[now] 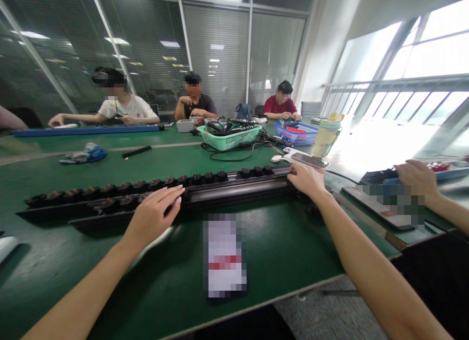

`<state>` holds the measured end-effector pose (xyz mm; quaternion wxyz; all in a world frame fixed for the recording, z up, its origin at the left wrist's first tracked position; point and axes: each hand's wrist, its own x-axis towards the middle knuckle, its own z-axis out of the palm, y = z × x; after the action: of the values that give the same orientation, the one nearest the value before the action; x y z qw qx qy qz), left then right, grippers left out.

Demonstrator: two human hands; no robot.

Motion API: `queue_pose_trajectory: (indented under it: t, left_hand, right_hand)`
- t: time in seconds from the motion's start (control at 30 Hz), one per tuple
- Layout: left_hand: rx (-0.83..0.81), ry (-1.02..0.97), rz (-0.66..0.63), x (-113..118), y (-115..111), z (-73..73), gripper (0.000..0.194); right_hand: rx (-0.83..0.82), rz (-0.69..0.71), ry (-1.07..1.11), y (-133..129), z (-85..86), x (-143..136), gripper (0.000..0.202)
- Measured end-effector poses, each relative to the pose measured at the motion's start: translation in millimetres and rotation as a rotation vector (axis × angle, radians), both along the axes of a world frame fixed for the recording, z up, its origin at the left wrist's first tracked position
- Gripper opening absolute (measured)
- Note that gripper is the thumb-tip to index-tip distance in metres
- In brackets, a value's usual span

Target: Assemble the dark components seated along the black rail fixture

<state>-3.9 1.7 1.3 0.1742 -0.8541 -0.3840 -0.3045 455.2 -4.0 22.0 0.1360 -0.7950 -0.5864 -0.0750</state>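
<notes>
A long black rail point(238, 192) with a shiny channel lies across the table in front of me; round black sockets sit in its left part. Behind it runs a second black rail point(88, 201) with a row of similar round sockets point(140, 186). My left hand point(154, 214) lies over the near rail's left part, fingers stretched out and touching it near the sockets. At the near rail's right end, my right hand point(307, 179) has its fingers bent round the edge; the fingertips are partly hidden. A phone point(224, 257) lies on the table between my forearms.
On the green table point(176, 291) stand a green basket of cables point(230, 137), a blue basket point(296, 134) and a bottle point(325, 139). Gloves point(86, 153) lie at left. Beside me at right are a tablet-like device point(381, 205) and another person's hand point(417, 181). Several people sit opposite.
</notes>
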Motion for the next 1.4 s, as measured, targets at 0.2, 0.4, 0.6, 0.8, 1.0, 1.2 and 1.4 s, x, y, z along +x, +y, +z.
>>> queue_pose_trajectory:
  t: [0.2,0.4,0.6,0.8,1.0,1.2,1.4]
  left_hand:
    - [-0.018,-0.005,0.007,0.6,-0.3,-0.2,0.048]
    - [-0.021,-0.014,0.012,-0.9,1.4,-1.8,0.046]
    - [-0.013,-0.004,0.008,-1.6,2.2,-2.2,0.046]
    - [-0.027,-0.009,0.013,-0.6,1.5,-1.7,0.046]
    - [-0.060,-0.020,0.022,-0.1,1.6,-1.7,0.047]
    - [-0.067,-0.030,0.024,-0.4,-0.3,-0.1,0.047]
    - [-0.064,-0.027,0.022,0.1,-0.2,0.0,0.047]
  right_hand:
    - [-0.006,-0.016,0.004,1.1,-0.5,2.1,0.034]
    - [-0.013,-0.029,0.010,0.4,0.4,1.3,0.036]
    - [-0.014,-0.031,0.011,0.0,1.5,1.5,0.037]
    - [-0.024,-0.040,0.019,0.1,2.3,2.3,0.037]
    - [-0.019,-0.053,0.030,0.3,2.1,2.2,0.038]
    - [-0.030,-0.057,0.041,-0.3,3.4,1.9,0.038]
    - [-0.028,-0.065,0.048,-0.8,4.0,2.4,0.039]
